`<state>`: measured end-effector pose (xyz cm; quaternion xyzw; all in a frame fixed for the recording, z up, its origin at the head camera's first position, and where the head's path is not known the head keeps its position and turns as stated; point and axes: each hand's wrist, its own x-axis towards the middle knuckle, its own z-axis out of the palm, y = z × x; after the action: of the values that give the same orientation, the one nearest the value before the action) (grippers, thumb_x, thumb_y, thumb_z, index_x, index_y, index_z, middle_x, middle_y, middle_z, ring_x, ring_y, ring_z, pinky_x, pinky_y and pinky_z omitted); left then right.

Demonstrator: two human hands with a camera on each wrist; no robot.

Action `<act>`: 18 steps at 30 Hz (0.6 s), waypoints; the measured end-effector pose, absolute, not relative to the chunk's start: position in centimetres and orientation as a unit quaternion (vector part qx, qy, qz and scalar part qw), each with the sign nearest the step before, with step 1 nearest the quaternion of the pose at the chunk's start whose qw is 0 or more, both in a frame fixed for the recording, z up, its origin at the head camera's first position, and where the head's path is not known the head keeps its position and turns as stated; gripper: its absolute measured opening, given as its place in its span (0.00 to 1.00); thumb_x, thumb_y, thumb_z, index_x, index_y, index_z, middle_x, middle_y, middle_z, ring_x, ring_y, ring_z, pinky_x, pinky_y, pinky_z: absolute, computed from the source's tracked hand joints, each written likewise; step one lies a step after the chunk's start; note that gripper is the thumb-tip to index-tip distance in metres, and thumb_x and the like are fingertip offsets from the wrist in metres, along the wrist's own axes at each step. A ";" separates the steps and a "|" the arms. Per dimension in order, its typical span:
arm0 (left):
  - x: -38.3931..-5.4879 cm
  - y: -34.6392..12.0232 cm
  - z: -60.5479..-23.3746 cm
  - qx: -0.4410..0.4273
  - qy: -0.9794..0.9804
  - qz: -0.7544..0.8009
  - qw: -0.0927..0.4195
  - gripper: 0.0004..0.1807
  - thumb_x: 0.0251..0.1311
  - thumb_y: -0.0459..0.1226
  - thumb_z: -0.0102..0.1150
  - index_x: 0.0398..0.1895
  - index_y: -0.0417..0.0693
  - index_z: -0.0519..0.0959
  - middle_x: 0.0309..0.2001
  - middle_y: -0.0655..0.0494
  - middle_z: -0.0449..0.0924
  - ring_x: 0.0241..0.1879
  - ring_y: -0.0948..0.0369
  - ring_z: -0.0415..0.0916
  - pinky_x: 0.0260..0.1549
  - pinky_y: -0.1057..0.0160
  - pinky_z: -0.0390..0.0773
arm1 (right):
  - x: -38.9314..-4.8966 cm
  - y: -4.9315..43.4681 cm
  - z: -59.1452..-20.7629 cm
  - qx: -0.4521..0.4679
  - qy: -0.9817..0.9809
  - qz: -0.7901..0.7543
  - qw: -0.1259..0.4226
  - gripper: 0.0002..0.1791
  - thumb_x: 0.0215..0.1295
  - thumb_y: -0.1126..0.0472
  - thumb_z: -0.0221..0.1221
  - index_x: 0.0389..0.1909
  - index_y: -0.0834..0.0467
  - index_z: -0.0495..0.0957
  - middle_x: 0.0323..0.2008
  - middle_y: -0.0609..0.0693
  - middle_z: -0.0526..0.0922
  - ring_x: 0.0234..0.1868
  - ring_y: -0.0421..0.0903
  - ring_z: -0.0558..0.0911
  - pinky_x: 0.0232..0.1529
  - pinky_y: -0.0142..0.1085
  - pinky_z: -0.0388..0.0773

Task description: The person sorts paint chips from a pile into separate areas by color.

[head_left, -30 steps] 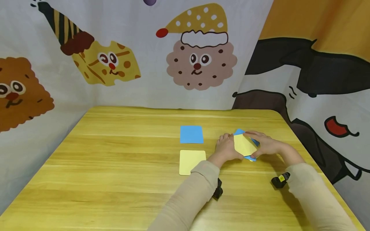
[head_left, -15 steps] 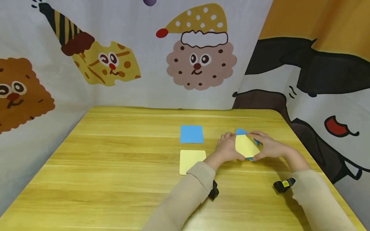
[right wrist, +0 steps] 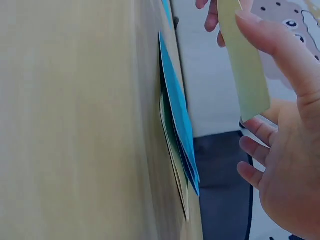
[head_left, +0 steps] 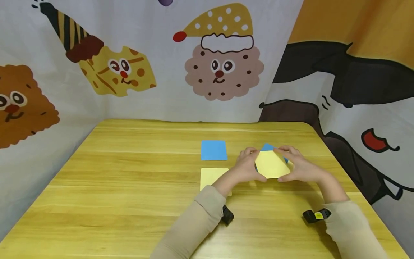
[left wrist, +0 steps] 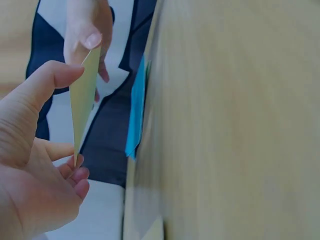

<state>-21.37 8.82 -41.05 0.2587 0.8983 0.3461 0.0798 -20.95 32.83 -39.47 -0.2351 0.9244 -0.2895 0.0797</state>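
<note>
Both hands hold a square yellow paper card (head_left: 272, 164) by its edges, raised above the table. My left hand (head_left: 247, 167) pinches its left side between thumb and fingers, as the left wrist view also shows. On the opposite side my right hand (head_left: 300, 167) has its thumb and fingertips at the card's corners. Below the held card lies a small loose pile with a blue card (right wrist: 177, 115) over pale yellow ones (right wrist: 172, 150); in the head view only blue corners of it show. A flat blue card (head_left: 214, 150) lies left of the hands, behind another yellow card (head_left: 211, 177).
The wooden table (head_left: 113, 187) reaches back to a hanging cloth (head_left: 168, 100) printed with cartoon snacks. Black wrist devices (head_left: 316, 216) sit at both cuffs. My left forearm (head_left: 194, 219) passes over the right part of the flat yellow card.
The held yellow card has risen off the pile and come slightly nearer and left, turning straighter. The left hand has shifted left with it. The flat cards on the left stay put.
</note>
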 end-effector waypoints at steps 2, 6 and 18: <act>-21.2 8.1 -40.8 0.267 0.893 0.353 0.084 0.56 0.44 0.48 0.76 0.74 0.46 0.54 0.71 0.55 0.50 0.68 0.55 0.48 0.62 0.55 0.60 | -20.6 32.4 -39.4 -0.243 0.923 -0.288 0.072 0.59 0.44 0.48 0.75 0.73 0.61 0.53 0.67 0.62 0.52 0.66 0.65 0.49 0.53 0.68 0.57; -20.8 6.6 -40.5 0.292 0.885 0.352 0.079 0.57 0.44 0.47 0.76 0.75 0.45 0.53 0.71 0.53 0.50 0.69 0.54 0.47 0.61 0.54 0.62 | -20.1 31.5 -39.2 -0.263 0.920 -0.284 0.056 0.59 0.44 0.49 0.76 0.74 0.59 0.53 0.66 0.61 0.53 0.65 0.63 0.50 0.52 0.67 0.59; -19.9 1.8 -39.7 0.351 0.875 0.328 0.057 0.58 0.43 0.47 0.77 0.74 0.39 0.53 0.71 0.48 0.49 0.68 0.52 0.47 0.63 0.51 0.57 | -18.8 28.0 -39.1 -0.282 0.918 -0.276 0.028 0.61 0.42 0.47 0.76 0.75 0.55 0.51 0.66 0.60 0.53 0.66 0.64 0.48 0.53 0.67 0.56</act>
<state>-19.93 1.83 -39.72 0.3514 0.8752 0.3275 0.0575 -18.81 27.96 -39.12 -0.2824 0.9184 -0.2757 0.0277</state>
